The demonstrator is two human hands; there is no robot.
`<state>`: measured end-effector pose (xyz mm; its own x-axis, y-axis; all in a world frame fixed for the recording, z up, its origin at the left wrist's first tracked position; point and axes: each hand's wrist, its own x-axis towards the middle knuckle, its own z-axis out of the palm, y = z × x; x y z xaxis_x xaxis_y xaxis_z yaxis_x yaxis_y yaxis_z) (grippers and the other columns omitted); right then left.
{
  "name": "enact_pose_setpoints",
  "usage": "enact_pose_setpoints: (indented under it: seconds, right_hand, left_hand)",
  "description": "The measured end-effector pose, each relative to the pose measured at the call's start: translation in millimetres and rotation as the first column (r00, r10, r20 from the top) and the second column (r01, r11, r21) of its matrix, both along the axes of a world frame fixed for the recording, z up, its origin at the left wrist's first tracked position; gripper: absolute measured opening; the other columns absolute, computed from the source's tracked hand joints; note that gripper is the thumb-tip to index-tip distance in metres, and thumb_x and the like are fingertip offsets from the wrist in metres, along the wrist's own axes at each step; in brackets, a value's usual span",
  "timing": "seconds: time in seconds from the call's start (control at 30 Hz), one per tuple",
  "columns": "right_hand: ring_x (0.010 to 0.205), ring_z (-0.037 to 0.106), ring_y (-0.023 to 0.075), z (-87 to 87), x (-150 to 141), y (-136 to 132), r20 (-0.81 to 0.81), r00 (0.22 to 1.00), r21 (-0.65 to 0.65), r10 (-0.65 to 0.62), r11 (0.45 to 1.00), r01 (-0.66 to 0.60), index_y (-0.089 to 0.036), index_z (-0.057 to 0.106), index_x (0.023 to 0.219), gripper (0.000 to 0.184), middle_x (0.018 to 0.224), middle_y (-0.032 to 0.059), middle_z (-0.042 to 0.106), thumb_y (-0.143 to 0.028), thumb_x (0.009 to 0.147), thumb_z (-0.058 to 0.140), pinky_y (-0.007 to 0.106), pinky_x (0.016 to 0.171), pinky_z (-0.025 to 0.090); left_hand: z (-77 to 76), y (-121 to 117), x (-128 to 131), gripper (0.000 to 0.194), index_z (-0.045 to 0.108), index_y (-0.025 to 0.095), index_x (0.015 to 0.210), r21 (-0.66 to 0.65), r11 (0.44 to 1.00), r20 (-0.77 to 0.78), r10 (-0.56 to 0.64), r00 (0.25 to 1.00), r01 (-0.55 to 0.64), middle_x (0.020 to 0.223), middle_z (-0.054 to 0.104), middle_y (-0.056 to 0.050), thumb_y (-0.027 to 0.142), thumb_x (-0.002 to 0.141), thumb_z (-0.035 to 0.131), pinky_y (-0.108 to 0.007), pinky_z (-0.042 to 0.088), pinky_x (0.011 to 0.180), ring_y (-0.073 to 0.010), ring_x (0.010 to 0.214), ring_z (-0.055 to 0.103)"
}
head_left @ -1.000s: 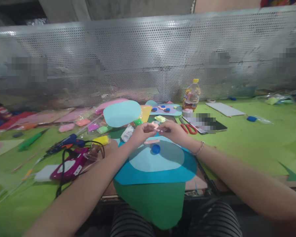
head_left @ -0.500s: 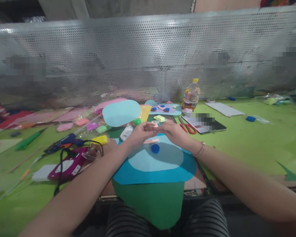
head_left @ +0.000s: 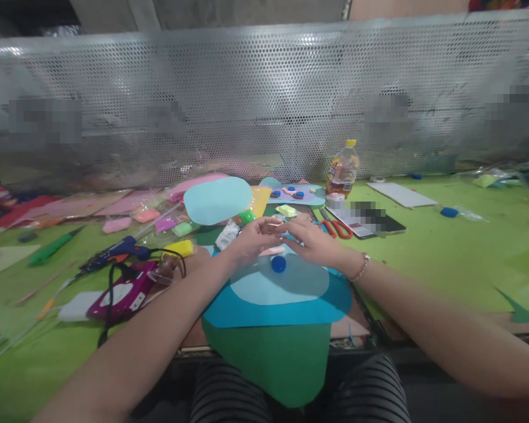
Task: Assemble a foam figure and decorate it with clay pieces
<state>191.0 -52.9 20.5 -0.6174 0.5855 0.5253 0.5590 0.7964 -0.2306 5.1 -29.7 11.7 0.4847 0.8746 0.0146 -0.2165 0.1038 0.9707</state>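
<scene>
My left hand [head_left: 251, 239] and my right hand [head_left: 312, 239] meet above a stack of paper shapes, fingers pinched together on a small pink clay piece [head_left: 274, 224] between them. Under the hands lies a pink clay roll [head_left: 272, 251] and a dark blue clay disc [head_left: 278, 264] on a light blue oval [head_left: 282, 285]. That oval rests on a darker blue sheet [head_left: 277, 308], which lies over a green sheet [head_left: 273, 364] hanging off the table edge.
A glue gun [head_left: 114, 254] with its black cord, a magenta device [head_left: 121, 296], clay packets [head_left: 167, 224] and a light blue oval [head_left: 217, 200] lie to the left. Red scissors [head_left: 338, 229], a phone [head_left: 374, 222] and a bottle [head_left: 342, 170] stand right. A perforated metal screen [head_left: 264, 100] closes the back.
Both hands stay together over the papers, with the fingers shifting slightly on the small pink piece. Nothing else has moved.
</scene>
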Motion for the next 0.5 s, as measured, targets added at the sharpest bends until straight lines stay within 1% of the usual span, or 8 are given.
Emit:
enact_pose_setpoints:
  seconds: [0.1, 0.2, 0.37, 0.43, 0.5]
  right_hand:
    - [0.085, 0.054, 0.0194, -4.5, 0, 6, -0.003, 1.0, 0.031, 0.022, 0.999, -0.022, -0.018, 0.058, 0.1, 0.016, 0.088, 0.0079, 0.059, -0.023, 0.087, 0.05, 0.03, 0.071, 0.042]
    - [0.081, 0.054, 0.0178, -7.6, 1, 11, -0.029, 0.999, 0.049, 0.04, 0.998, -0.038, -0.019, 0.06, 0.096, 0.015, 0.085, 0.0066, 0.058, -0.025, 0.086, 0.052, 0.029, 0.07, 0.041]
    - [0.075, 0.052, 0.0156, -8.1, 3, 11, -0.014, 0.999, 0.025, 0.032, 0.999, -0.032, -0.019, 0.061, 0.091, 0.012, 0.082, 0.005, 0.056, -0.024, 0.086, 0.052, 0.027, 0.067, 0.04]
    - [0.071, 0.051, 0.0144, -8.1, 3, 11, -0.035, 0.999, 0.017, 0.011, 1.0, -0.01, -0.019, 0.061, 0.089, 0.01, 0.08, 0.0042, 0.055, -0.024, 0.085, 0.053, 0.026, 0.064, 0.038]
    - [0.068, 0.049, 0.0135, -7.4, 3, 10, -0.075, 0.997, 0.006, -0.022, 1.0, 0.022, -0.019, 0.061, 0.088, 0.01, 0.078, 0.0033, 0.054, -0.024, 0.084, 0.054, 0.025, 0.062, 0.037]
  left_hand:
    - [0.3, 0, 0, 0.05, 0.056, 0.019, 0.1, 0.015, 1.0, -0.018, -0.007, 1.0, 0.008, 0.103, 0.064, -0.008, 0.018, 0.056, 0.079, -0.042, 0.051, 0.083, -0.0193, 0.091, 0.063]
    - [0.7, 0, -1, 0.05, 0.055, 0.018, 0.102, 0.034, 0.999, -0.035, -0.028, 0.999, 0.029, 0.102, 0.063, -0.008, 0.018, 0.057, 0.078, -0.041, 0.05, 0.085, -0.0183, 0.09, 0.063]
    - [0.2, 0, -2, 0.05, 0.055, 0.019, 0.103, 0.055, 0.996, -0.084, -0.062, 0.995, 0.067, 0.105, 0.062, -0.009, 0.02, 0.058, 0.078, -0.04, 0.05, 0.084, -0.0184, 0.091, 0.063]
    - [-0.3, 0, -1, 0.044, 0.055, 0.019, 0.102, 0.107, 0.992, -0.13, -0.055, 0.99, 0.069, 0.105, 0.062, -0.009, 0.023, 0.063, 0.075, -0.038, 0.05, 0.083, -0.0182, 0.092, 0.062]
    - [-0.6, 0, -2, 0.033, 0.057, 0.018, 0.099, 0.245, 0.968, -0.223, -0.007, 0.975, 0.063, 0.102, 0.062, -0.008, 0.028, 0.069, 0.069, -0.036, 0.05, 0.082, -0.0174, 0.093, 0.06]
